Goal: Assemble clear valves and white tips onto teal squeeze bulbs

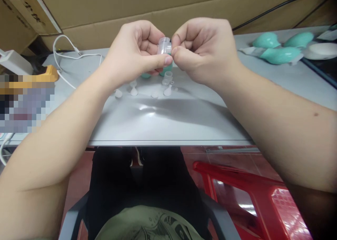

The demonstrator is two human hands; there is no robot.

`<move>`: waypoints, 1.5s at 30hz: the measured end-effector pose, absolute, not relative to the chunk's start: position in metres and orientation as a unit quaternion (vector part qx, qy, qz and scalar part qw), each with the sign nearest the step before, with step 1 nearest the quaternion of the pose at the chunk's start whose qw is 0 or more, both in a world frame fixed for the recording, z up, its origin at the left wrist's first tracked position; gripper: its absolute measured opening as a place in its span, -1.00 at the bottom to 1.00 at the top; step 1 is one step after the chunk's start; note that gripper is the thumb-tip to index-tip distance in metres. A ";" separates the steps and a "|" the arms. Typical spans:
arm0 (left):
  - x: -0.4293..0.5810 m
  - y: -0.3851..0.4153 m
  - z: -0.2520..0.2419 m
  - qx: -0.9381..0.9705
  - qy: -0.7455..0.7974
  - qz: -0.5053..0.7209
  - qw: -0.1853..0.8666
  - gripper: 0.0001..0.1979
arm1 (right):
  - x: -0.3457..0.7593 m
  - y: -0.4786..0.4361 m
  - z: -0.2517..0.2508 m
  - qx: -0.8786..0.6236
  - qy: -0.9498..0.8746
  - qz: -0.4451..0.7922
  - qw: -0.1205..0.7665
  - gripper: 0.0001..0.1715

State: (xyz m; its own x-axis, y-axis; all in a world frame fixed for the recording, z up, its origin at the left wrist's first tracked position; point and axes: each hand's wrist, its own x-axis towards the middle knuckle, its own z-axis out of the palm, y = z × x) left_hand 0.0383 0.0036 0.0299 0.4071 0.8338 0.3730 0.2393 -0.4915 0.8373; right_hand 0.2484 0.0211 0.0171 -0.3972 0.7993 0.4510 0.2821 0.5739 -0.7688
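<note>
My left hand (pixel 144 50) grips a small clear plastic cylinder with a side stub (pixel 163 46) between thumb and fingers, above the table. My right hand (pixel 197 46) pinches at the stub on the cylinder's right side; whether a small part sits between those fingertips is hidden. Under the hands, partly covered by them, are teal pieces (pixel 166 70). A clear cup-shaped piece (pixel 167 76) stands on the table just below. In a loose row nearer to me lie several small white pieces, among them a teardrop-shaped one (pixel 134 91) and a round one (pixel 154 95).
Several teal bulb-shaped parts (pixel 281 54) lie at the right rear beside a white oval object (pixel 321 51). A white cable (pixel 65 38) and a white block (pixel 15 61) are at the left. Cardboard (pixel 147 4) walls the back. A red stool (pixel 244 190) stands below right.
</note>
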 end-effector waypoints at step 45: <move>0.025 0.013 0.028 0.765 0.276 0.425 0.397 -0.91 | 0.246 0.041 0.005 -0.200 -0.769 0.389 0.466 -0.78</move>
